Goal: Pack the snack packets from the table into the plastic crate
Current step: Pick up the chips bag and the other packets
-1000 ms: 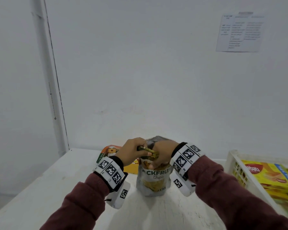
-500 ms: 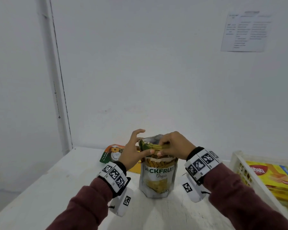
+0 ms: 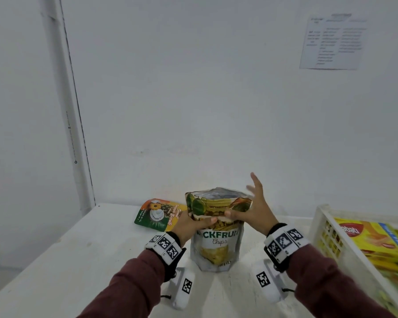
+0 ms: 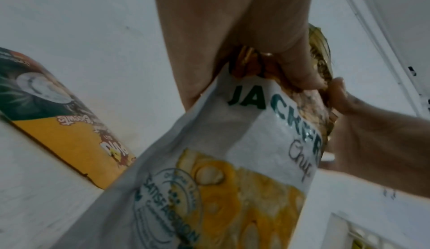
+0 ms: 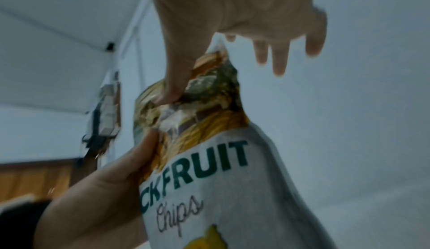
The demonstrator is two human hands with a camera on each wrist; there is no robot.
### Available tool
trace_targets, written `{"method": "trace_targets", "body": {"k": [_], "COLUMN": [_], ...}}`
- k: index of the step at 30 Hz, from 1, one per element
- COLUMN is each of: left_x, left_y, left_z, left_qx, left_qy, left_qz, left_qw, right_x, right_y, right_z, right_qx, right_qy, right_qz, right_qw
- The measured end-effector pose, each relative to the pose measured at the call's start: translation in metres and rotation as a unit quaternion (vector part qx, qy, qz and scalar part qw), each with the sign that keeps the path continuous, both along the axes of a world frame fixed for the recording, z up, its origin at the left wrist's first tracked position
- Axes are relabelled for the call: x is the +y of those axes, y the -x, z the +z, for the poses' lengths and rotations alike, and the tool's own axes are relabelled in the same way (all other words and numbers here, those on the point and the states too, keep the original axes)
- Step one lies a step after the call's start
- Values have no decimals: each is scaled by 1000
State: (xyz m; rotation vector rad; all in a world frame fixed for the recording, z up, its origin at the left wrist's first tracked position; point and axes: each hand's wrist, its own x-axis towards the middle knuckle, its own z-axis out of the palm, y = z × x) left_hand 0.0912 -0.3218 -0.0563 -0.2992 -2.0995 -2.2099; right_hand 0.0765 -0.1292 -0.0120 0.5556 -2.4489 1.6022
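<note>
Standing between our hands, the pouch [image 3: 217,235] rests upright on the tabletop [image 3: 83,255]. Our left hand [image 3: 190,224] pinches its upper left part, thumb on the front. Our right hand [image 3: 251,211] touches the top right corner with its thumb, fingers [image 3: 254,183] spread straight and apart behind it. Just beyond our left hand a flat packet [image 3: 160,214] lies on the tabletop. Right of our right hand sits the crate [image 3: 317,223], yellow boxes [image 3: 377,242] inside.
</note>
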Motion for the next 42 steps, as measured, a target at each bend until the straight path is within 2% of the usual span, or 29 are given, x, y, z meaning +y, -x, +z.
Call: {"method": "trace_targets", "body": {"k": [2,4,10,16,20,23,26,28,33,38,40,42], "left_x": [2,4,5,1,4,0,-6,-5,-6,-7,-9,-12], "left_y": [0,-1,-1,0,0,3,1,-4,-5,-1,3,4], "left_z": [-1,-1,-2,0,1,3,0,-3,-10,-10,-9,-8], "left_qx": [-5,-11,1,23,6,-36,-67,-67,-60,-82,-92,-69], "left_qy": [-15,-24,-32,-62,-70,-83,-23,13,-10,23,-2,-16], "left_qz": [4,5,34,50,58,11,-106,-141,-51,-67,-56,-28], "left_qw": [1000,1000,999,997,996,996,992,988,997,994,994,997], "right_x": [1,0,-12,-14,-17,-20,-18,-16,-11,-6,-4,-3], "right_y": [5,9,4,2,1,1,7,5,-11,-5,-6,-14], "right_z": [-13,-25,-29,-48,-52,-49,-49,-43,-33,-50,-54,-53], "right_qx": [-94,-137,-82,-201,-172,-154,-163,-172,-220,-218,-229,-236], "right_qy": [107,142,169,221,221,230,248,231,128,117,113,92], "right_qz": [80,119,47,160,164,161,134,142,240,214,230,256], "right_qw": [986,973,981,941,946,947,946,947,937,945,939,933]}}
